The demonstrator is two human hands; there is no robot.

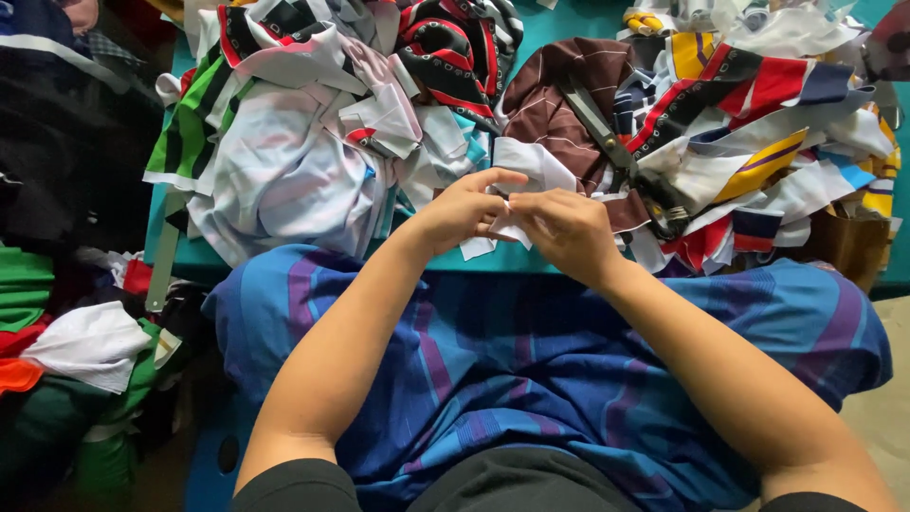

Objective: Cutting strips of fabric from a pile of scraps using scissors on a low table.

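Clothes in green, orange and white (90, 346) lie heaped at the far left, below the edge of the teal desk (559, 24). Further right, on the desk, sits a crumpled pale striped garment (284, 175) with green-and-black pieces tucked around it. The person's left hand (460, 210) comes next, its grip closed on a small white fabric scrap (517, 171), thumb and fingers pinching the scrap's left edge. The scrap is held just above the desk's near edge, between both hands, in front of the person's blue and purple striped lap cloth (531, 351). The right hand (569, 232) touches the left one and pinches the same scrap from the other side. Just beyond it lies a pair of dark scissors (621, 161) on a brown striped cloth (555, 95). Red, yellow, navy and white offcuts (768, 142) pile up on the right.
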